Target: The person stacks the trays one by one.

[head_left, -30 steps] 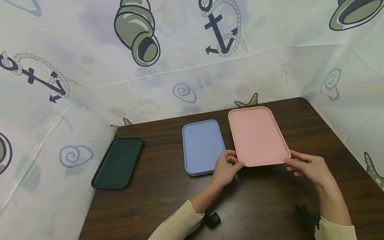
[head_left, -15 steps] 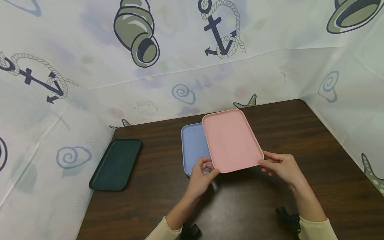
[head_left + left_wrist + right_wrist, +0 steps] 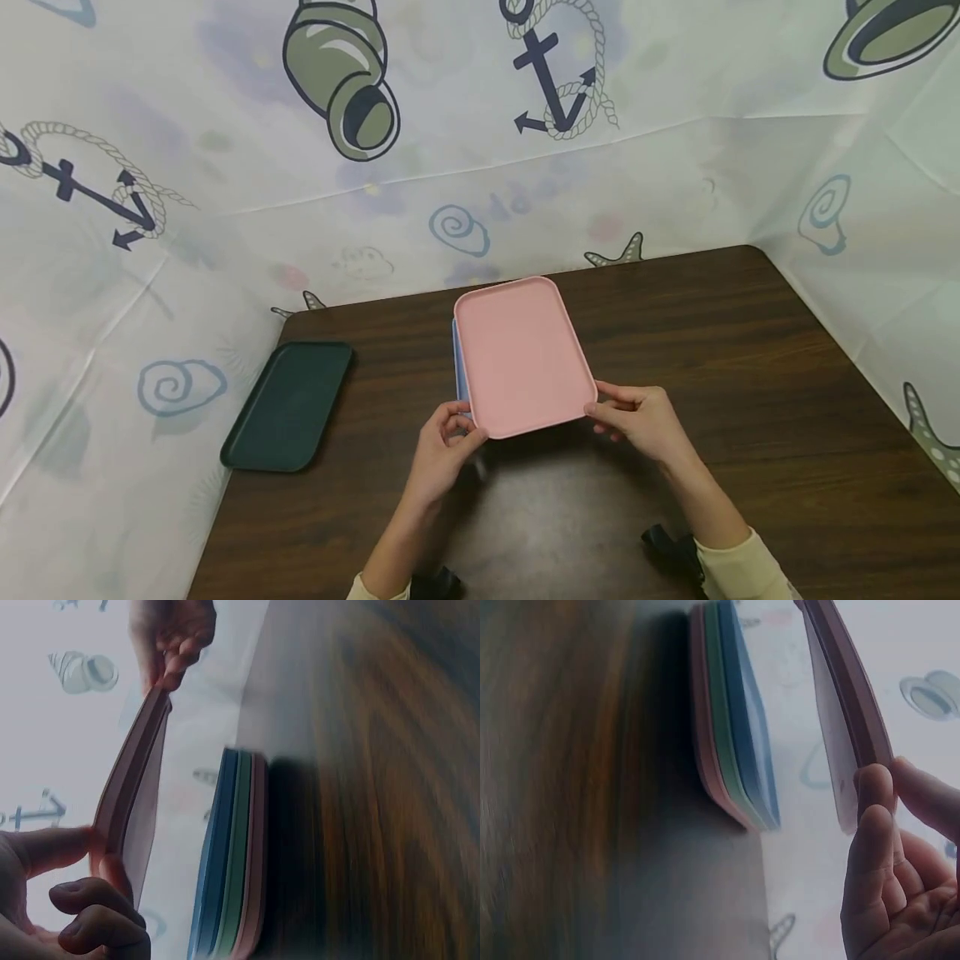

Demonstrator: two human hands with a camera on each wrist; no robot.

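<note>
A pink rectangular tray point(image 3: 525, 358) is held in the air by its two near corners. My left hand point(image 3: 442, 450) pinches the left corner between thumb and fingers, and my right hand point(image 3: 637, 421) pinches the right one. Beneath it a blue tray point(image 3: 460, 367) shows only as a strip along the left side. In the left wrist view that blue tray point(image 3: 214, 862) tops a stack, with a green tray point(image 3: 235, 862) and another pink tray point(image 3: 255, 862) below. A gap separates the held tray from the stack in both wrist views.
A dark green tray point(image 3: 288, 408) lies at the left edge of the brown wooden table point(image 3: 750, 350). A white cloth point(image 3: 660, 75) printed with shells and anchors hangs behind and at both sides. Dark straps point(image 3: 671, 550) sit at the wrists.
Both hands have carried the pink tray leftward, from the right of the blue tray to over it. The blue tray is now mostly covered. The dark green tray stays put.
</note>
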